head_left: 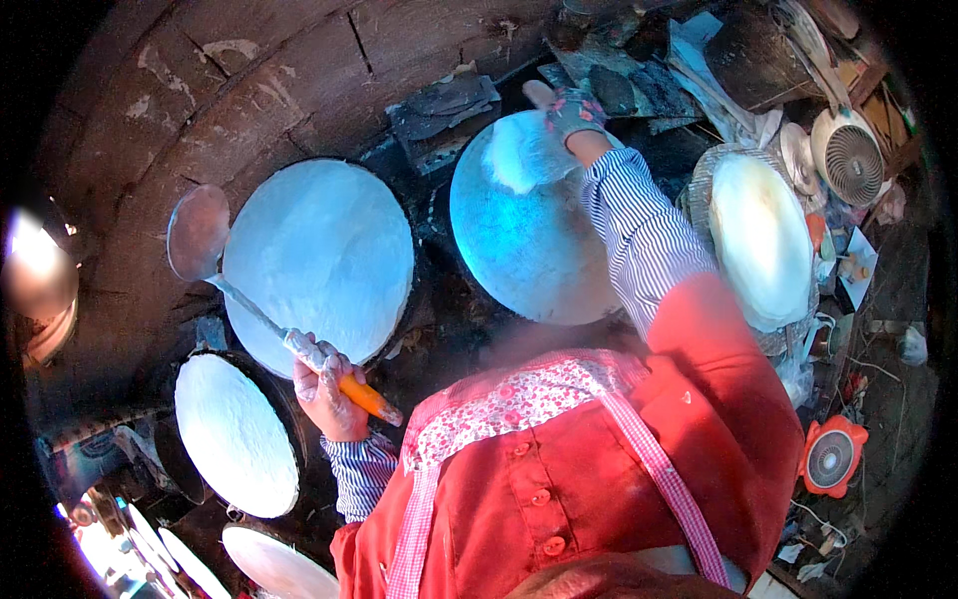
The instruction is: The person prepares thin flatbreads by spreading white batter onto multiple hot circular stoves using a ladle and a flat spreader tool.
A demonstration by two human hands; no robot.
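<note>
My left hand point(329, 394), smeared white, is closed round the orange handle point(369, 397) of a long ladle, whose round bowl point(198, 230) is beside the left edge of a large white-coated round plate point(314, 255). My right hand point(567, 122), in a patterned fingerless glove, reaches to the far part of a second round plate point(509, 260), bluish and partly bare. A pale blurred wad or patch point(519, 160) lies just under that hand; its fingertips are partly hidden, so what it grips is unclear.
More white-coated rounds stand at lower left point(235, 434) and bottom point(274, 564). An oval white round point(758, 240) rests on the right. Beyond are a white fan point(846, 155), an orange fan point(830, 459), loose cables and scraps. A dark, curved wall point(200, 90) borders the far left.
</note>
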